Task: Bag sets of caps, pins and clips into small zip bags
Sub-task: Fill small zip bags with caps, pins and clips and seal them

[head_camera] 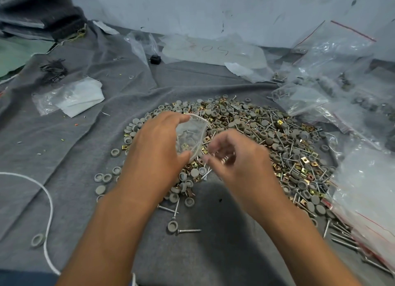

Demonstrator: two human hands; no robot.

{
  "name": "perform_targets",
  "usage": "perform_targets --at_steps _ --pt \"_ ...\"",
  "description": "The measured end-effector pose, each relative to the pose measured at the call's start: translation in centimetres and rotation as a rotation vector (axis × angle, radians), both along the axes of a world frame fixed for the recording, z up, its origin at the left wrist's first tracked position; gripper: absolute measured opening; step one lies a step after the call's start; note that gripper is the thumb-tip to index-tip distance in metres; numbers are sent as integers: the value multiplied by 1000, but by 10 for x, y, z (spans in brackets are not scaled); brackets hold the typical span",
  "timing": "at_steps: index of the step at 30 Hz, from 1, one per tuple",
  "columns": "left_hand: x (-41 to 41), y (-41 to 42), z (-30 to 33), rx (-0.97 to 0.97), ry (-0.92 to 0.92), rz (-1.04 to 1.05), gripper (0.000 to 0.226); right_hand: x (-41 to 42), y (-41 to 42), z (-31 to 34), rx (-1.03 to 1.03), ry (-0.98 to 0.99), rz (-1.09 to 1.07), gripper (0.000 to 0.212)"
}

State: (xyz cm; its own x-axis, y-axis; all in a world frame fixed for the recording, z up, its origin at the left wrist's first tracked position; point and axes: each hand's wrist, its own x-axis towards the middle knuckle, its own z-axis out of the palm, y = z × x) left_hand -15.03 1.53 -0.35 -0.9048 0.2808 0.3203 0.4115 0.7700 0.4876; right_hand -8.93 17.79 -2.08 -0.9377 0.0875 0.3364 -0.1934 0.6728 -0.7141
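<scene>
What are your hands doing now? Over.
Left hand holds small zip bag open. Right hand blurred beside it, fingers curled. Parts pile underneath.

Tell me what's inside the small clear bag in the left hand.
Through the small clear bag, held by the left hand, a few grey caps and one brass clip show. The fingers hide its lower edge, so an exact count isn't possible.

We can read only one bit of writing: hand-drawn figures on a large clear plastic bag (213, 50) lying flat at the far edge of the grey cloth (74, 140), by the wall. We make out what looks like "50" in dark marker, with a fainter reddish mark to its left that we cannot read. We find no other label, brand or number that is legible.
</scene>
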Motion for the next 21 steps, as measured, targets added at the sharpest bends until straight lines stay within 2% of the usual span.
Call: perform_targets --at_steps 2,4,7,12,15,18,19,21 --pt "0 0 -1 0 8 10 72 2 -3 -8 100 -269 97 24" --pt "0 1 -1 4 12 13 71 2 -8 -17 225 -401 178 33" --pt "0 1 -2 8 20 12 70 0 -13 -22 245 -405 206 31" --pt "-1 -1 -2 14 20 9 70 -2 -2 -17 108 -382 177 16" --pt "-1 -2 -2 2 10 6 71 -2 5 -5 2 -255 134 13" --pt "-1 0 -1 0 -11 -5 74 -3 4 10 -203 102 41 9" --pt "-1 0 -1 -2 -16 -12 74 -5 1 13 -200 186 20 8" --pt "-1 1 0 -1 -20 -27 74 -10 -6 13 -134 217 21 11"
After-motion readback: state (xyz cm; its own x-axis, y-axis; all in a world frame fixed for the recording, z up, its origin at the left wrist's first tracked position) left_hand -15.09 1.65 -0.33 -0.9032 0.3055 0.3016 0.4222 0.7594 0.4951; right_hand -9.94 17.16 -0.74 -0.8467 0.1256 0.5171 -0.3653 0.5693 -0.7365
